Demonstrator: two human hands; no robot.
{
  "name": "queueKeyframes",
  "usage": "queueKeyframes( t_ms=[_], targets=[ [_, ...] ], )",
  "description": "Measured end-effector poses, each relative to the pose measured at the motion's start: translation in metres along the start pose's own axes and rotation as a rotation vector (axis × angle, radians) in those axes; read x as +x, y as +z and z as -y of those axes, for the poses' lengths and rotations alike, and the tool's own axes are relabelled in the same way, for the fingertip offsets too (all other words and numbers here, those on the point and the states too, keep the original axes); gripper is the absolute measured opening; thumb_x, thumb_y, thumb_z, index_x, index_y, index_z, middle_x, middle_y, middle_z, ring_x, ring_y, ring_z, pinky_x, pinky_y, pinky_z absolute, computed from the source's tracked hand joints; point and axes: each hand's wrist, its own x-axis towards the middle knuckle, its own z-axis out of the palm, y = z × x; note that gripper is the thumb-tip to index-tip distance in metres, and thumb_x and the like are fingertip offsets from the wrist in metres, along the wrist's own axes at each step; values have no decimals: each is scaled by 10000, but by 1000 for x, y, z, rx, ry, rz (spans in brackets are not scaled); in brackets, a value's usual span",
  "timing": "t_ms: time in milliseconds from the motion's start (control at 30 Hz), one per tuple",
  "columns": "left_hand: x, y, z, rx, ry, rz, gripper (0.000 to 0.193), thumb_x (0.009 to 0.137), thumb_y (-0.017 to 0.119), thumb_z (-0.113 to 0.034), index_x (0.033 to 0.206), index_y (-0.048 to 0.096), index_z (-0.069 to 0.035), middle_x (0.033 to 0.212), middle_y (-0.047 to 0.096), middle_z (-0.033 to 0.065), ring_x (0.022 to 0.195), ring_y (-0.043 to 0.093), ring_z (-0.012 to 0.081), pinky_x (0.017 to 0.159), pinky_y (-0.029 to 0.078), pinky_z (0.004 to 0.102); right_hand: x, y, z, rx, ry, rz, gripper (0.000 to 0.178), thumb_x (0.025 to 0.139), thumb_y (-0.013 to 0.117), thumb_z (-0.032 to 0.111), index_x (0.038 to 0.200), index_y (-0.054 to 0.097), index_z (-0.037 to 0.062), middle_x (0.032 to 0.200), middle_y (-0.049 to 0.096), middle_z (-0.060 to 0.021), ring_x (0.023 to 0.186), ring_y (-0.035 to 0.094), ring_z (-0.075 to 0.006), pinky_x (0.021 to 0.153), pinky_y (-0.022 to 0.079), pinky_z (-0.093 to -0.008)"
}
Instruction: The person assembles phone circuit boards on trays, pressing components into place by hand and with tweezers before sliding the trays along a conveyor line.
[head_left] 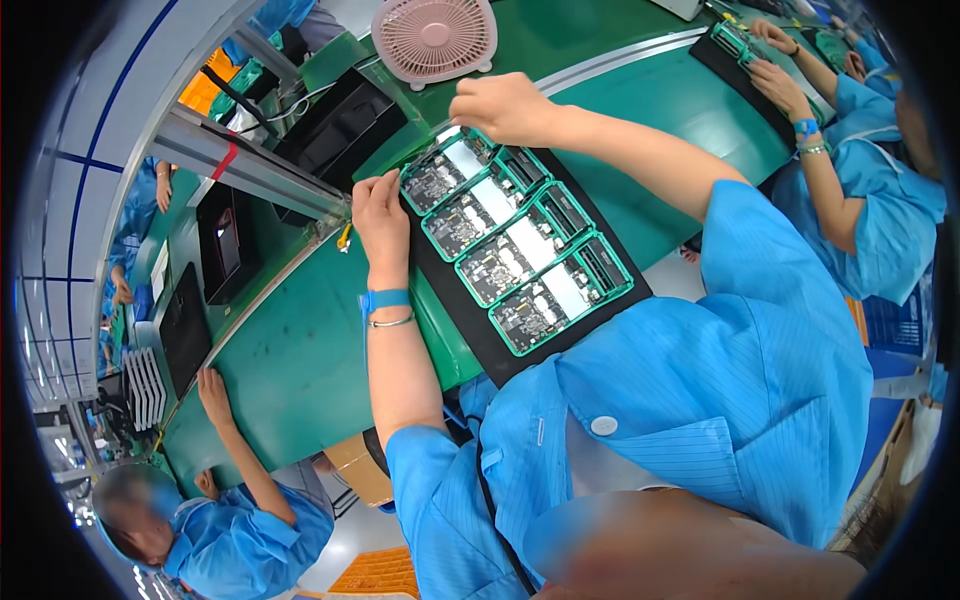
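Green bench (310, 355), pink fan (436, 38) beyond. Four green-framed circuit boards (500, 272) on black mat (462, 325); left hand (381, 213) curled at farthest one's left corner, right hand (508, 109) bunched near far edge, grips unclear. Likely light, stiff, fragile: hold by rims (502, 334).

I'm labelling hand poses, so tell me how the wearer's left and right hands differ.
The left hand points its fingers mostly away from the wearer, while the right hand points its fingers leftward. The left hand is at the left end of the farthest green-framed board; the right hand is at its far edge. The left hand has a blue band and a bracelet at its wrist; the right hand has neither. Both are ungloved.
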Motion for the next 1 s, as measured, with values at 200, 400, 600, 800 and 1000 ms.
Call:
queueKeyframes(
  t_ms=[200,400,600,800,1000],
  targets=[
    [-2,4,-5,-12,39,-33,69,925,679,-58,976,724,-46,919,636,116,848,633,310,746,507,406,23,24,-2,-8,-102,175,221,867,713,284,813,670,74,851,574,-66,726,643,-304,621,498,-447],
    [0,8,-3,96,84,1,59,895,696,-69,951,708,-84,924,646,91,855,625,313,757,476,413,40,30,1,28,-56,295,274,836,740,353,833,696,82,867,664,-69,808,686,-303,670,529,-455],
    [1,5,-3,166,146,40,92,859,693,-34,929,713,-90,909,638,78,866,628,290,766,468,402,44,36,-1,-9,-46,397,324,820,757,401,750,674,96,789,681,-59,780,693,-305,642,521,-454],
    [0,4,-2,194,163,53,103,839,692,-15,904,706,-93,906,633,72,855,622,285,763,467,395,44,39,1,-9,-57,405,309,814,767,357,745,629,89,802,647,-40,750,671,-301,630,508,-446],
    [1,3,-3,181,169,53,109,835,689,-7,904,707,-90,899,628,71,853,621,284,760,468,393,44,40,1,-4,-70,414,308,821,763,352,753,619,88,802,643,-36,757,670,-300,638,508,-446]
  ],
)
